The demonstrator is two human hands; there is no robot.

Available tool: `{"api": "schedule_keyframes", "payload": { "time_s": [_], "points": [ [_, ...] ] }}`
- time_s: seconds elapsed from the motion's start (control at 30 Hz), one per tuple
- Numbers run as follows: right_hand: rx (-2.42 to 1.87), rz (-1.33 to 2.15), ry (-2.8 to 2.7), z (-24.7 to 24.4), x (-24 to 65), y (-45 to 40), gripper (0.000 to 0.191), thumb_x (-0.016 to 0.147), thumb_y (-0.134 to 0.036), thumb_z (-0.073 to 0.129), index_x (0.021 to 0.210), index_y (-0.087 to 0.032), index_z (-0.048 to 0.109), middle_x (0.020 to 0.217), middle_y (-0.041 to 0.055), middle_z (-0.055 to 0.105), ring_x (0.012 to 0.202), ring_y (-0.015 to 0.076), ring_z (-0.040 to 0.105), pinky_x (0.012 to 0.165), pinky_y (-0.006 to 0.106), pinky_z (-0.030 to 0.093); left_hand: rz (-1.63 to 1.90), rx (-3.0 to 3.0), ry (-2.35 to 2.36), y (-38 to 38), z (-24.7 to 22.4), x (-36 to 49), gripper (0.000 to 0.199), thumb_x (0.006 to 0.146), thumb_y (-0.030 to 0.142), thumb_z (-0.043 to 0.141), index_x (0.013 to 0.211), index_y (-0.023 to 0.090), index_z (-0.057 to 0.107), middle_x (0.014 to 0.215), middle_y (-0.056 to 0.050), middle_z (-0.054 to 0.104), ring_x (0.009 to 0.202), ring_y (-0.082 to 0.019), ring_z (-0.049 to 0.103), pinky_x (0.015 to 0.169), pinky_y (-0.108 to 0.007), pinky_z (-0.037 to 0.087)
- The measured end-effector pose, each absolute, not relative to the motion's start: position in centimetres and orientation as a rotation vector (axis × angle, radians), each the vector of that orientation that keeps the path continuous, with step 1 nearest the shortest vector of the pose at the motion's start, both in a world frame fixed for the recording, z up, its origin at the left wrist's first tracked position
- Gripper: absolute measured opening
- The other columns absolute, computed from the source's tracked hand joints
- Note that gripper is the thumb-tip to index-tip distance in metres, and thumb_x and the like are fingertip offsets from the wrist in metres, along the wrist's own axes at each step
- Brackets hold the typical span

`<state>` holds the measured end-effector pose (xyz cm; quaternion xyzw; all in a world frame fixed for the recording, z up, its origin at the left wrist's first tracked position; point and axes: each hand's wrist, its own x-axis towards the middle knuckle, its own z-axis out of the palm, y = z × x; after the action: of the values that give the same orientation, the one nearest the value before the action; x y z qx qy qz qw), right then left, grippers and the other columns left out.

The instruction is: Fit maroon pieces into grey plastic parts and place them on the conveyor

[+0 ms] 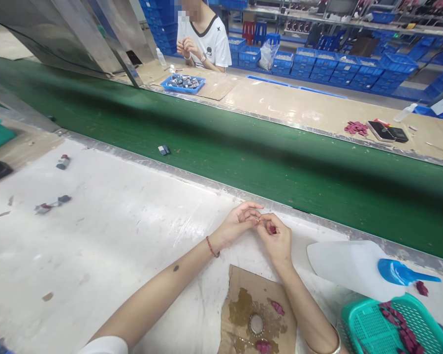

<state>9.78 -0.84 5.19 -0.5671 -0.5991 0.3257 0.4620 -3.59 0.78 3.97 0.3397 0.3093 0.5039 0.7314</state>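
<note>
My left hand [238, 223] and my right hand [278, 240] meet fingertip to fingertip above the white table, near the conveyor's edge. A small dark red piece [272, 229] shows between the curled fingers of the right hand. Thumb and fingers of the left hand are pinched at the right fingertips; what they grip is hidden. Below the hands lies a cardboard sheet [239, 290] with wet brown stains. On it are a round metal cap [257, 324] and two dark red pieces, one being this small piece [278, 308].
A white bottle with a blue nozzle [395, 272] lies at right, beside a green basket [362, 314] holding dark red pieces. A green conveyor belt [221, 147] crosses ahead, carrying a grey-blue piece [164, 150]. Across it a person [210, 44] sits behind a blue tray [184, 90].
</note>
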Motion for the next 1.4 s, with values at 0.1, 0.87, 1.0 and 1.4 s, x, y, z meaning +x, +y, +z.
{"api": "schedule_keyframes", "payload": {
  "time_s": [0.1, 0.87, 1.0, 1.4],
  "points": [
    [-1.365, 0.876, -1.443, 5.3, 9.8, -0.7, 0.012, 0.069, -0.029, 0.054, 0.065, -0.021, 0.061, 0.048, -0.0093, 0.032, 0.044, 0.0101, 0.032, 0.047, 0.022, 0.027, 1.107, 0.707, 0.668, 0.8, 4.2, -3.7, 0.037, 0.065, 0.015, 0.083, 0.099, 0.019, 0.07, 0.08, -0.001, 0.066, 0.08, -0.013, 0.06, 0.077, -0.023, 0.044],
    [-1.289, 1.076, -1.159, 6.6, 7.8, -2.1, 0.009, 0.072, -0.028, 0.056, 0.067, -0.021, 0.058, 0.049, -0.0084, 0.036, 0.046, 0.0103, 0.031, 0.046, 0.022, 0.029, 1.151, 0.44, 0.488, 0.3, 5.6, -3.8, 0.041, 0.057, 0.003, 0.078, 0.093, 0.021, 0.069, 0.111, -0.002, 0.065, 0.083, -0.01, 0.056, 0.077, -0.021, 0.045],
    [-1.279, 1.078, -1.196, 6.5, 8.0, -2.1, 0.012, 0.075, -0.031, 0.058, 0.07, -0.02, 0.061, 0.049, -0.007, 0.042, 0.045, 0.0107, 0.034, 0.046, 0.022, 0.031, 1.155, 0.4, 0.527, 0.5, 5.7, -3.9, 0.045, 0.055, 0.001, 0.073, 0.095, 0.021, 0.067, 0.112, -0.004, 0.064, 0.084, -0.012, 0.055, 0.075, -0.023, 0.046],
    [-1.267, 0.989, -1.321, 6.1, 8.8, -1.8, 0.01, 0.079, -0.032, 0.057, 0.077, -0.021, 0.058, 0.049, -0.0112, 0.026, 0.044, 0.0102, 0.029, 0.045, 0.022, 0.028, 1.173, 0.409, 0.549, 0.7, 5.5, -4.2, 0.046, 0.057, 0.002, 0.07, 0.098, 0.021, 0.065, 0.112, -0.004, 0.062, 0.084, -0.012, 0.055, 0.075, -0.023, 0.043]
  ]
}}
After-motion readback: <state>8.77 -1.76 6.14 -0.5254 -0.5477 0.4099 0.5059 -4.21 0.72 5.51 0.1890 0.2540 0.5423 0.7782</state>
